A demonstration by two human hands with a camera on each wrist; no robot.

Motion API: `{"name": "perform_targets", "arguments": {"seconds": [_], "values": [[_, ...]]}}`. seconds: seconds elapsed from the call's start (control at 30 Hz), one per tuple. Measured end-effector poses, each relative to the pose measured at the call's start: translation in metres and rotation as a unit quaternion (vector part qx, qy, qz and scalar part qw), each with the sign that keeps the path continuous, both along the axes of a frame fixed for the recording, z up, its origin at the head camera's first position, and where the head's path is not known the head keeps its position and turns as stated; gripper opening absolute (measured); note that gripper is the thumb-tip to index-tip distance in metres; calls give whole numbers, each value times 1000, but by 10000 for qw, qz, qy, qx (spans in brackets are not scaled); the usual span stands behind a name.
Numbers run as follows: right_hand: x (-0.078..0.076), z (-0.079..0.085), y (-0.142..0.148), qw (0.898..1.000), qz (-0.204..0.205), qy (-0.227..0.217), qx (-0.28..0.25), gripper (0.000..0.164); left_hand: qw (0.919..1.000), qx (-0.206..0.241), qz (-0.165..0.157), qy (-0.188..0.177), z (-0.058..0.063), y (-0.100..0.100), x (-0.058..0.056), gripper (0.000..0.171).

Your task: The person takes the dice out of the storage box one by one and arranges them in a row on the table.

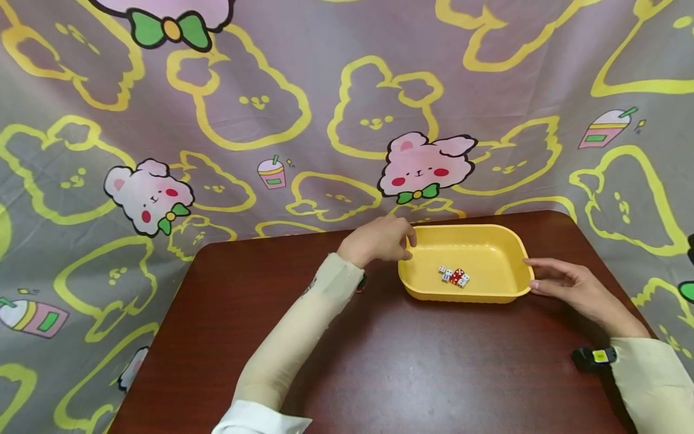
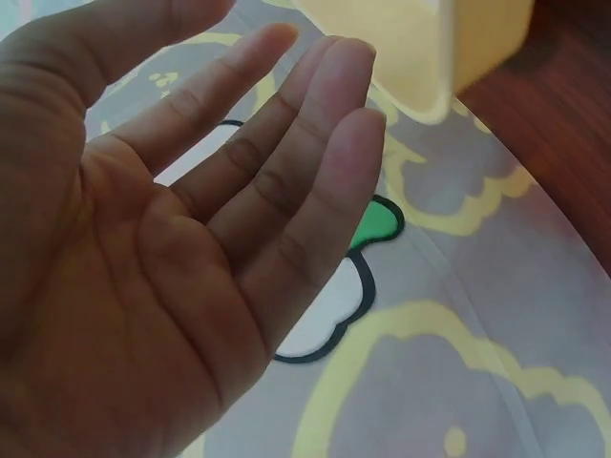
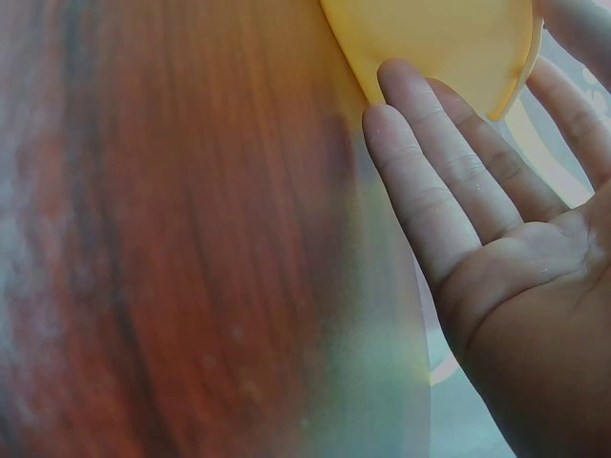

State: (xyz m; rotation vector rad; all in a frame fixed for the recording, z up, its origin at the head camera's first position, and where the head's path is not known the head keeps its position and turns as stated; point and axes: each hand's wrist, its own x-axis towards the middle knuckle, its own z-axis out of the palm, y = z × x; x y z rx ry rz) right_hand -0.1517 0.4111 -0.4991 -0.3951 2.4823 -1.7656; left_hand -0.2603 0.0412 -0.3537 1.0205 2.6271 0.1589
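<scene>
A shallow yellow plastic tray point(image 1: 488, 298) with rounded corners stands on the table. Several small dice lie grouped on its floor, red dice point(image 1: 458, 273) among white dice point(image 1: 464, 279). At the tray's left end is my left hand point(image 1: 382, 240), fingertips by the rim; the left wrist view shows its fingers point(image 2: 310, 181) loosely extended, the palm bare. My right hand point(image 1: 580, 292) is at the opposite end, thumb and forefinger tips at the rim. In the right wrist view its fingers point(image 3: 430, 181) are nearly straight beside the tray's yellow wall point(image 3: 449, 43).
The dark reddish-brown wooden table point(image 1: 401, 361) reaches back to a patterned cloth point(image 1: 320, 120) hung behind and at both sides. The tray sits near the table's back right corner. A black band with a yellow-marked device point(image 1: 594, 357) is on the right wrist.
</scene>
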Motion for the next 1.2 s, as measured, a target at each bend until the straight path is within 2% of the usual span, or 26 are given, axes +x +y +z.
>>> {"name": "perform_targets", "arguments": {"seconds": [0.13, 0.23, 0.57, 0.87, 1.2], "values": [[-1, 1, -1, 10000, 46, 49, -52, 51, 9997, -61, -172, 167, 1, 11, -3, 25], [-2, 3, -1, 10000, 33, 53, 8, 51, 9996, -105, -213, 158, 1, 18, -5, 26], [-1, 5, -1, 10000, -30, 66, 66, 50, 9993, -359, -77, -83, 3, 41, -4, 28], [1, 1, 1, 9999, 85, 114, -10, 49, 9990, -345, -198, -192, -1, 62, -9, 25], [0, 2, 0, 9999, 56, 106, 7, 49, 9974, -589, -45, -414, -5, 84, -8, 27]]}}
